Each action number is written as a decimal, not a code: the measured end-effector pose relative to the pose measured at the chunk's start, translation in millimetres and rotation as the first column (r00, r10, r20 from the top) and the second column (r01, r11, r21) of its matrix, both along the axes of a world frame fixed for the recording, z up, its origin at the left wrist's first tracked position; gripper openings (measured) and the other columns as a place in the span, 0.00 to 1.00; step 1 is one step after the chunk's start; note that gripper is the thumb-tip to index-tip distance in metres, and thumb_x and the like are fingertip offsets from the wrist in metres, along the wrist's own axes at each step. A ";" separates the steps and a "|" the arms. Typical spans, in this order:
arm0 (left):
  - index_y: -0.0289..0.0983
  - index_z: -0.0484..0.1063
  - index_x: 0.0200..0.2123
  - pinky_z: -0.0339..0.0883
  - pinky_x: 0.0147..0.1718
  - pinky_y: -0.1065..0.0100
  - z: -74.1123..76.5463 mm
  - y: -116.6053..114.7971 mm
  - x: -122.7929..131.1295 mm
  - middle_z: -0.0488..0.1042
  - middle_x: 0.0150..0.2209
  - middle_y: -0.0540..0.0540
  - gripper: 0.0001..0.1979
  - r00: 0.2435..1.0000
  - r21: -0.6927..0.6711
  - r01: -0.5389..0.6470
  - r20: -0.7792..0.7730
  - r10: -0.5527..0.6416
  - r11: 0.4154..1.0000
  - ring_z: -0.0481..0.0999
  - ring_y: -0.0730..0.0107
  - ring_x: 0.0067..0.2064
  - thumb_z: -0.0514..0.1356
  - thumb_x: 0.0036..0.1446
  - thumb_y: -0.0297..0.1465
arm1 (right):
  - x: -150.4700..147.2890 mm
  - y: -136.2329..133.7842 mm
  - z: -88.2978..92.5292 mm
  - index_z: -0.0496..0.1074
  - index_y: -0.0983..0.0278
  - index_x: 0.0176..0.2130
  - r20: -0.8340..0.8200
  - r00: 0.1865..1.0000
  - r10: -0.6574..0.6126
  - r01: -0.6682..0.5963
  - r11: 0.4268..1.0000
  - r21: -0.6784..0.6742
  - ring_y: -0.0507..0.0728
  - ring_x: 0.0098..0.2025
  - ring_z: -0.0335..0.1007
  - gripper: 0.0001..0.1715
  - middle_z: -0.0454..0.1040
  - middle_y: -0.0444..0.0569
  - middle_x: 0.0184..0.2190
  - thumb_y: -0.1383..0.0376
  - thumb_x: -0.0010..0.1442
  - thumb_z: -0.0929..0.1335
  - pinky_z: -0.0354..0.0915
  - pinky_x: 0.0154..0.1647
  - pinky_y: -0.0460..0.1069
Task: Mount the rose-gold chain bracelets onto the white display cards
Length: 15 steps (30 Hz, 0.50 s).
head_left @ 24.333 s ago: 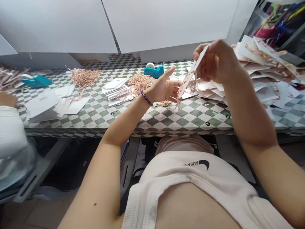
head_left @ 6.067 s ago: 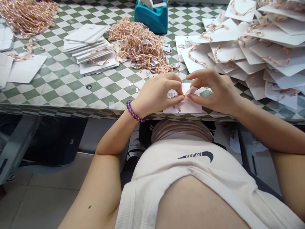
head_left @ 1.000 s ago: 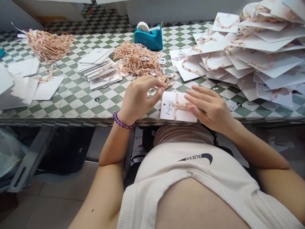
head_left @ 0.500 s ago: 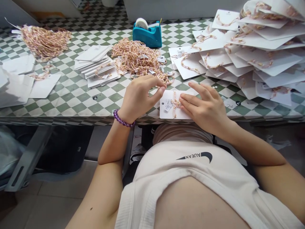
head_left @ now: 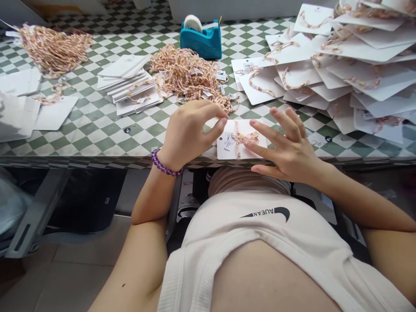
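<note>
A white card point(head_left: 242, 149) lies at the near edge of the checkered table point(head_left: 97, 130), with a pink and gold chain bracelet point(head_left: 242, 138) and a small tag across it. My left hand point(head_left: 190, 130), with a purple bead bracelet on its wrist, is curled beside the card's left edge, thumb tip against the card. My right hand point(head_left: 286, 145) hovers over the card's right side, fingers spread, forefinger touching the chain.
A heap of loose bracelets point(head_left: 190, 76) lies behind the card, with a teal tape dispenser point(head_left: 200, 37) beyond it. A stack of blank cards point(head_left: 128, 82) sits to the left, a big pile of carded bracelets point(head_left: 341, 65) to the right, another bracelet heap point(head_left: 53, 47) far left.
My right hand has lifted and spread its fingers; half a second ago they lay flat pressing the chain onto the card. The left hand has barely moved.
</note>
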<state>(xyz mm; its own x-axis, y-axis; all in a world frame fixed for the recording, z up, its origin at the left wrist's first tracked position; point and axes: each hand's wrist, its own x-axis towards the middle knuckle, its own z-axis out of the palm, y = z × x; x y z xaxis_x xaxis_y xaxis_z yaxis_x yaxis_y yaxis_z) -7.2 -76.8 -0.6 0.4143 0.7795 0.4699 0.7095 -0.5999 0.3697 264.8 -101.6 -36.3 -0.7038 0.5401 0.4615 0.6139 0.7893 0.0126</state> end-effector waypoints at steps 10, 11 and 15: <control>0.39 0.67 0.58 0.67 0.58 0.52 -12.3 -10.7 5.0 0.73 0.57 0.39 0.28 0.971 -0.088 0.101 -0.207 -0.117 0.991 0.72 0.49 0.58 0.65 0.60 0.47 | -3.9 0.3 -0.3 0.74 0.51 0.58 -0.031 1.000 0.003 -0.008 0.987 -0.158 0.72 0.76 0.45 0.23 0.62 0.45 0.69 0.54 0.64 0.71 0.45 0.74 0.74; 0.39 0.66 0.59 0.65 0.60 0.50 -15.0 -9.2 5.4 0.72 0.58 0.39 0.31 0.969 -0.106 0.100 -0.217 -0.121 0.989 0.71 0.47 0.59 0.66 0.59 0.48 | -4.2 0.3 0.4 0.74 0.52 0.57 -0.033 0.999 -0.003 -0.003 0.984 -0.176 0.72 0.76 0.45 0.22 0.62 0.46 0.69 0.55 0.64 0.71 0.46 0.74 0.74; 0.39 0.64 0.61 0.61 0.63 0.47 -18.7 -4.1 5.7 0.70 0.60 0.38 0.35 0.964 -0.160 0.112 -0.221 -0.147 0.981 0.68 0.45 0.61 0.66 0.57 0.51 | -4.4 2.8 2.9 0.75 0.53 0.57 -0.034 0.999 -0.014 0.006 0.972 -0.234 0.73 0.76 0.45 0.20 0.62 0.47 0.69 0.57 0.67 0.68 0.51 0.72 0.73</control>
<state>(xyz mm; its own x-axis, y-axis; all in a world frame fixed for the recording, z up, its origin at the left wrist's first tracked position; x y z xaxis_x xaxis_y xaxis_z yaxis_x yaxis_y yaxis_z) -1.4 -80.9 -19.3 0.5999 0.7646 0.2357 0.7055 -0.6445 0.2949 260.4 -98.8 -33.4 -0.6832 0.6429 0.3463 0.6185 0.7616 -0.1936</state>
